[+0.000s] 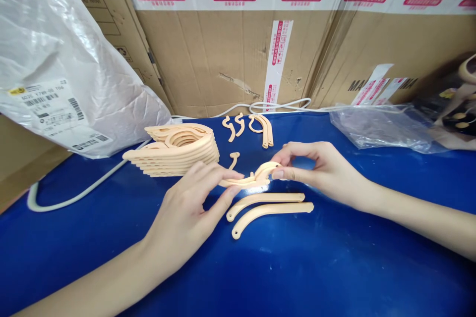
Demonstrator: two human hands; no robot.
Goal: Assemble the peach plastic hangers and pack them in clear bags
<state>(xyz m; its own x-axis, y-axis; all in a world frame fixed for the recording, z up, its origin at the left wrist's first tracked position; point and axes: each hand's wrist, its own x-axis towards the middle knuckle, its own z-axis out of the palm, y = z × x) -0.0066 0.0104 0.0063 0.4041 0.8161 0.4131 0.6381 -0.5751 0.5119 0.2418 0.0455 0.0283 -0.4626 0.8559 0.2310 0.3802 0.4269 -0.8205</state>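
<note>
My left hand (201, 195) is closed in a pinch on the left end of a pale peach plastic hanger arm (255, 184). A curved hanger hook (265, 169) rises over the arm's right part, its outer end pinched between thumb and finger of my right hand (312, 168). The two parts touch; whether they are joined I cannot tell. Just below them two loose curved hanger arms (271, 213) lie side by side on the blue table. A small hook piece (234, 159) lies behind my left fingers, partly hidden.
A stack of folded peach hangers (178, 153) stands left of centre. Farther back lie two small hooks (234, 126) and a hook with arms (265, 131). A white cable (74, 204), a filled plastic bag (70, 74), cardboard boxes (223, 54) and clear plastic wrap (386, 126) border the table (334, 267).
</note>
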